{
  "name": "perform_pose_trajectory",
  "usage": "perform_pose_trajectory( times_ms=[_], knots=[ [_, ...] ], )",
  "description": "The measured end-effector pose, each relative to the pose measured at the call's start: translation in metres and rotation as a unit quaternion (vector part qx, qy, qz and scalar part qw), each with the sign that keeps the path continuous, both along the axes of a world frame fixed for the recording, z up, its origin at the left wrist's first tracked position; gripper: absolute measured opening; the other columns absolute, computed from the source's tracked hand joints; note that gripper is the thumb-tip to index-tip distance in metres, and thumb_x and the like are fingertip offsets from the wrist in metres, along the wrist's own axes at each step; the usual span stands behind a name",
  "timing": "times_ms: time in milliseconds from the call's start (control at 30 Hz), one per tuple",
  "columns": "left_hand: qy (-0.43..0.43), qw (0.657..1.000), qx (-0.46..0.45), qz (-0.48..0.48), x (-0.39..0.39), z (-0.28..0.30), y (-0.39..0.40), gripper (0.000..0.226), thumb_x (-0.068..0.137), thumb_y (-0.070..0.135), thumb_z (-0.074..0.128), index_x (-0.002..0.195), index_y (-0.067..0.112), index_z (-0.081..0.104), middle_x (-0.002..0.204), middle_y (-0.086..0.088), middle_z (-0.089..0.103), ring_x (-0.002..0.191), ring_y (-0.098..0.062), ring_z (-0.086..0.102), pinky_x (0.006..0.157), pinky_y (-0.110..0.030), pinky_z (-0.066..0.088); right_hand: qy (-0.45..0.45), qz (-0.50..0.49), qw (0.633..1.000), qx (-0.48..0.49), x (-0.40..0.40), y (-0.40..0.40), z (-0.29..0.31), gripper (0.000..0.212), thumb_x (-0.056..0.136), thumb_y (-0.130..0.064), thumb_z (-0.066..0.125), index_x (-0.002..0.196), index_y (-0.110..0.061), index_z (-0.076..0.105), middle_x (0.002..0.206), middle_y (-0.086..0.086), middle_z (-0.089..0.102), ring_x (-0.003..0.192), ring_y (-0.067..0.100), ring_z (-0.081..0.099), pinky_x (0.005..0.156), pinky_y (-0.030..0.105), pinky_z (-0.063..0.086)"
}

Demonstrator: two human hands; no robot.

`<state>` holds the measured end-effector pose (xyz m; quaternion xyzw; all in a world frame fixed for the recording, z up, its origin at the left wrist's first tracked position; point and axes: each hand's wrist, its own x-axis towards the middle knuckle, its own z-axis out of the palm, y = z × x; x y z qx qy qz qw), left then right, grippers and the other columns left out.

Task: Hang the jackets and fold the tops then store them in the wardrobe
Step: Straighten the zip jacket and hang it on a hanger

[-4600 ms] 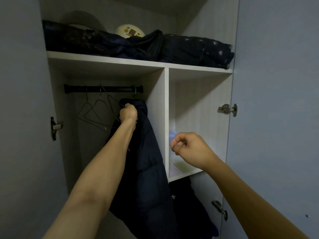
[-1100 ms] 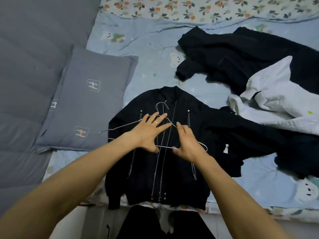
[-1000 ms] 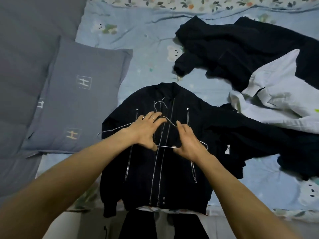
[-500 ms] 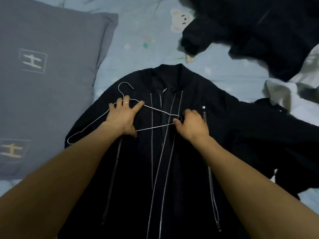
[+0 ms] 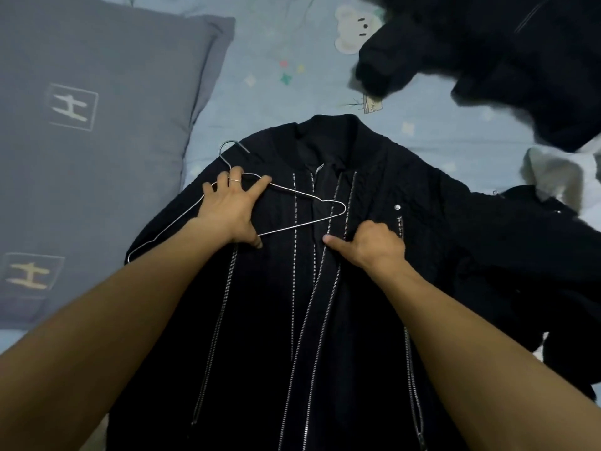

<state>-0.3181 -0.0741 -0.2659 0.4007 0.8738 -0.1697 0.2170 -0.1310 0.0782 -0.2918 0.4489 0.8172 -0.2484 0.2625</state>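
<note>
A black jacket [image 5: 357,320] with several silver zips lies front-up on the bed, collar away from me. A thin wire hanger [image 5: 302,196] rests tilted on its left chest, hook pointing to the upper left. My left hand [image 5: 232,213] holds the hanger near its neck, fingers spread over the top wire and thumb at the bottom wire. My right hand [image 5: 374,245] grips the jacket's right front panel beside the centre zip, fingers curled, thumb pointing left. The hanger's right tip lies just above that hand.
A grey pillow [image 5: 97,125] lies to the left on the light blue bedsheet [image 5: 276,92]. Another dark garment [image 5: 504,60] is heaped at the top right. A white garment [image 5: 553,177] shows at the right edge, beside more dark cloth.
My head has moved closer to the jacket. My left hand carried the hanger to the left chest. My right hand left the hanger's right end and curled onto the front panel.
</note>
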Motion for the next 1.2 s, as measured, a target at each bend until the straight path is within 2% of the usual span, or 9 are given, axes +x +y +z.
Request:
perform_pose_trajectory(
  times_ms=[133, 267, 433, 567, 700, 800, 933, 1033, 1200],
  knots=[
    [0.004, 1.000, -0.003, 0.003, 0.007, -0.004, 0.000, 0.140, 0.047, 0.065, 0.087, 0.154, 0.039, 0.000, 0.155, -0.019, 0.006, 0.144, -0.042, 0.013, 0.114, -0.063, 0.022, -0.012, 0.019, 1.000, 0.006, -0.008, -0.008, -0.002, 0.051, 0.083, -0.057, 0.067, 0.109, -0.013, 0.061, 0.109, 0.006, 0.064, 0.100, 0.027, 0.064, 0.071, 0.032, 0.043],
    [0.001, 1.000, -0.003, 0.017, 0.010, -0.007, -0.004, 0.140, 0.048, 0.064, 0.087, 0.154, 0.040, -0.001, 0.156, -0.019, 0.005, 0.144, -0.042, 0.012, 0.114, -0.062, 0.023, 0.062, -0.076, 0.995, -0.035, 0.005, -0.002, -0.009, 0.030, 0.088, -0.038, 0.060, 0.096, -0.009, 0.055, 0.095, 0.007, 0.057, 0.091, 0.031, 0.060, 0.073, 0.033, 0.046],
    [0.014, 1.000, 0.000, 0.026, 0.009, -0.001, -0.003, 0.136, 0.053, 0.057, 0.088, 0.154, 0.039, -0.001, 0.156, -0.021, 0.004, 0.144, -0.043, 0.012, 0.114, -0.062, 0.022, 0.233, -0.282, 0.927, -0.084, 0.034, 0.009, -0.003, 0.016, 0.090, -0.023, 0.052, 0.082, -0.010, 0.053, 0.085, 0.007, 0.061, 0.077, 0.024, 0.054, 0.068, 0.028, 0.036],
    [0.031, 0.999, -0.001, -0.010, 0.020, 0.001, 0.011, 0.131, 0.057, 0.051, 0.086, 0.154, 0.040, -0.002, 0.156, -0.021, 0.002, 0.144, -0.044, 0.009, 0.115, -0.064, 0.018, 0.312, -0.303, 0.897, -0.079, 0.049, 0.011, 0.009, 0.009, 0.091, -0.018, 0.048, 0.084, -0.013, 0.050, 0.082, 0.003, 0.059, 0.070, 0.016, 0.051, 0.059, 0.030, 0.037],
    [0.009, 0.994, 0.060, -0.089, 0.048, -0.002, 0.057, 0.133, 0.057, 0.062, 0.082, 0.155, 0.038, -0.003, 0.158, -0.020, 0.004, 0.145, -0.041, 0.010, 0.116, -0.060, 0.018, 0.334, -0.221, 0.912, -0.088, 0.059, 0.024, 0.019, 0.012, 0.091, -0.023, 0.056, 0.083, -0.015, 0.057, 0.071, -0.004, 0.059, 0.064, 0.009, 0.052, 0.055, 0.017, 0.040],
    [-0.028, 0.980, 0.142, -0.138, 0.071, -0.008, 0.095, 0.135, 0.057, 0.068, 0.081, 0.157, 0.027, 0.000, 0.162, -0.017, -0.004, 0.149, -0.038, 0.003, 0.121, -0.055, 0.010, 0.296, -0.155, 0.935, -0.116, 0.064, 0.035, 0.022, 0.027, 0.091, -0.045, 0.061, 0.087, -0.019, 0.066, 0.076, -0.007, 0.066, 0.072, 0.006, 0.059, 0.058, 0.014, 0.041],
    [-0.042, 0.988, 0.135, -0.061, 0.075, -0.022, 0.099, 0.141, 0.058, 0.066, 0.082, 0.156, 0.023, -0.010, 0.162, -0.018, -0.009, 0.150, -0.038, -0.003, 0.121, -0.056, 0.004, 0.298, -0.134, 0.943, -0.059, 0.076, 0.054, 0.024, 0.027, 0.096, -0.042, 0.056, 0.088, -0.018, 0.065, 0.082, -0.004, 0.066, 0.074, 0.007, 0.060, 0.059, 0.017, 0.042],
    [-0.067, 0.993, 0.093, 0.030, 0.058, -0.026, 0.080, 0.141, 0.061, 0.062, 0.083, 0.156, 0.021, -0.013, 0.159, -0.020, 0.014, 0.146, -0.037, 0.018, 0.118, -0.054, 0.022, 0.288, -0.067, 0.955, 0.006, 0.071, 0.069, 0.018, 0.018, 0.094, -0.034, 0.059, 0.095, -0.016, 0.063, 0.096, 0.001, 0.061, 0.085, 0.018, 0.061, 0.071, 0.030, 0.050],
    [-0.103, 0.982, 0.124, 0.093, 0.040, -0.030, 0.081, 0.127, 0.059, 0.056, 0.087, 0.155, 0.016, 0.014, 0.146, -0.014, 0.031, 0.135, -0.032, 0.035, 0.109, -0.045, 0.038, 0.249, 0.034, 0.967, 0.049, 0.028, 0.091, 0.013, 0.045, 0.093, -0.033, 0.059, 0.133, -0.013, 0.050, 0.138, 0.006, 0.040, 0.125, 0.026, 0.042, 0.093, 0.038, 0.047]
  ],
)
